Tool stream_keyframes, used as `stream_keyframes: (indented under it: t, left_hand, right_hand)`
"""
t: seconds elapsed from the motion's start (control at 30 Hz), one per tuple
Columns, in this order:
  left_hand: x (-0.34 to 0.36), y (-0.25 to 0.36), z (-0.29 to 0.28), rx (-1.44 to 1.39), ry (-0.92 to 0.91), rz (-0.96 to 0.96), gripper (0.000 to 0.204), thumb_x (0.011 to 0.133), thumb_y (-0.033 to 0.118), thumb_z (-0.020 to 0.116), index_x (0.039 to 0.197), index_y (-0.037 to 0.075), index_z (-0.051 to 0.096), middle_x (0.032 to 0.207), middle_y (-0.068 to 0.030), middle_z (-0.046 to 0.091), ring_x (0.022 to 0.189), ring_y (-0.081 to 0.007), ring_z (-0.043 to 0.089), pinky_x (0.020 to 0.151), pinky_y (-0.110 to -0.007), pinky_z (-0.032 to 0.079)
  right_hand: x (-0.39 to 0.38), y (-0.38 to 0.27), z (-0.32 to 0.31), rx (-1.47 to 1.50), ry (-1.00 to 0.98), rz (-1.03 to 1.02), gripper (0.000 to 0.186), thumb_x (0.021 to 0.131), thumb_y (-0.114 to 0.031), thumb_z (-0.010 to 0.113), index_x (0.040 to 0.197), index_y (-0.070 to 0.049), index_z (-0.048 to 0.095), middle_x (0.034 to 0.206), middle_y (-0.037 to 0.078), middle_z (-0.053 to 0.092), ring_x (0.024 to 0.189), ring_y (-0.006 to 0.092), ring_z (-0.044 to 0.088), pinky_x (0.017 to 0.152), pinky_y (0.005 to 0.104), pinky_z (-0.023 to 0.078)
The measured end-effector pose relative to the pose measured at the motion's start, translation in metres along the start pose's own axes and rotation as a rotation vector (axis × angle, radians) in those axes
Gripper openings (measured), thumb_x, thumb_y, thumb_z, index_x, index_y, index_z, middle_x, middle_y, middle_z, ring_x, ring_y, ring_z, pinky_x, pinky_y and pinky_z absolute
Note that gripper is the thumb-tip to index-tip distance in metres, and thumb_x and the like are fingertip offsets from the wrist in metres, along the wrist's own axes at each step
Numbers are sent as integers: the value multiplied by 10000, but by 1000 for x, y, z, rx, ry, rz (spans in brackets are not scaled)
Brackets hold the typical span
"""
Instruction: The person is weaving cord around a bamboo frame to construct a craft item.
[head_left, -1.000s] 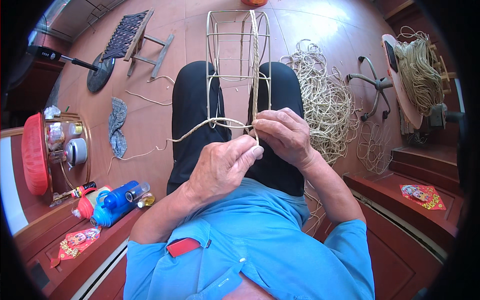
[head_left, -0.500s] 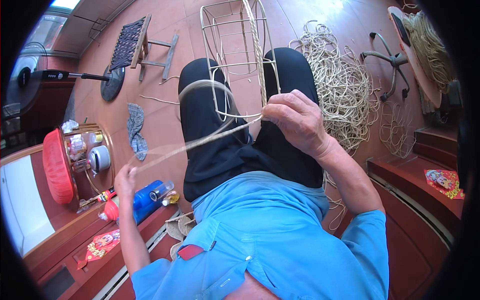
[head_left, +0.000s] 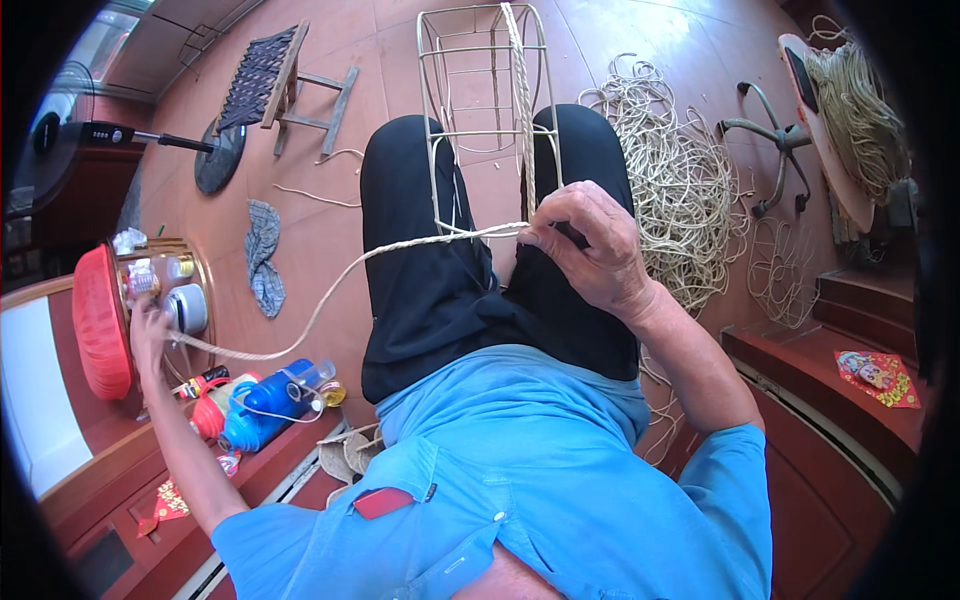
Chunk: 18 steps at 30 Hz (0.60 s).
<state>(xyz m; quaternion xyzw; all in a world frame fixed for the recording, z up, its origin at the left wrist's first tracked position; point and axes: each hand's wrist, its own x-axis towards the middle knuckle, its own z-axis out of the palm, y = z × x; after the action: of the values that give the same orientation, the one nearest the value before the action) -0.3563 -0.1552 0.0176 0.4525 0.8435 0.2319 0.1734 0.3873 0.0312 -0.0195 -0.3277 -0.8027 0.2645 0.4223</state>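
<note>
- Open box-shaped frame of cream rods (head_left: 490,133): between the person's knees, long axis pointing away from the body. Strip of braided cord (head_left: 520,80) along its right side. Can't tell if it touches the floor.
- Right hand (head_left: 592,245): thumb and forefinger pinched together on the cream twisted cord (head_left: 440,239), at the frame's near right corner. Other fingers curled in.
- Left hand (head_left: 152,328): far left, arm out, near the red rounded plastic basket (head_left: 98,325) and a small grey-white round pot (head_left: 187,308). Motion blur; cord runs slack up to it. Can't tell finger opening or grip.
- Floor: reddish-brown tile (head_left: 320,240), glare at the top.
- On floor, right: big tangled heap of cream cord (head_left: 680,190), smaller loose coil of thin cord (head_left: 780,275) just beside.
- Further right: grey metal star-shaped chair base (head_left: 783,137), thick hank of cream cord (head_left: 860,120) near it.
- On floor, left: wooden stool with black woven seat (head_left: 262,80), black round-based stand (head_left: 222,165), crumpled grey-blue cloth (head_left: 264,260).
- Dark red wooden bench (head_left: 800,480) both sides of the person: blue bottle (head_left: 275,405) on the left part, red-and-gold paper packet (head_left: 877,378) on the right.
</note>
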Motion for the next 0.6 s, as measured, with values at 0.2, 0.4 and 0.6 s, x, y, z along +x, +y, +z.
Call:
stream_keyframes:
  t: [0.2, 0.4, 0.6]
  left_hand:
    - [-165, 359, 203, -257, -260, 553, 167, 1008, 29, 680, 1149, 46, 766, 1013, -98, 758, 940, -194, 736, 829, -336, 574]
    - [-220, 389, 287, -872, -740, 41, 292, 1017, 87, 727, 1303, 25, 723, 1158, -105, 745, 1074, -186, 710, 961, -320, 552]
    - [-221, 383, 321, -1568, -934, -263, 537, 1043, 155, 716, 1540, 78, 526, 1111, -59, 666, 902, -119, 589, 843, -294, 497]
  right_hand:
    - [-4, 5, -7, 29, -23, -28, 171, 877, -15, 822, 997, -88, 725, 902, 68, 667, 835, 280, 655, 737, 411, 535]
    - [-5, 10, -7, -109, -16, -159, 273, 827, -23, 841, 1069, -120, 759, 930, 60, 674, 847, 262, 689, 732, 383, 573]
    - [-4, 14, -7, -149, -40, -210, 306, 815, -45, 843, 1096, -133, 763, 930, 43, 662, 797, 216, 694, 674, 342, 578]
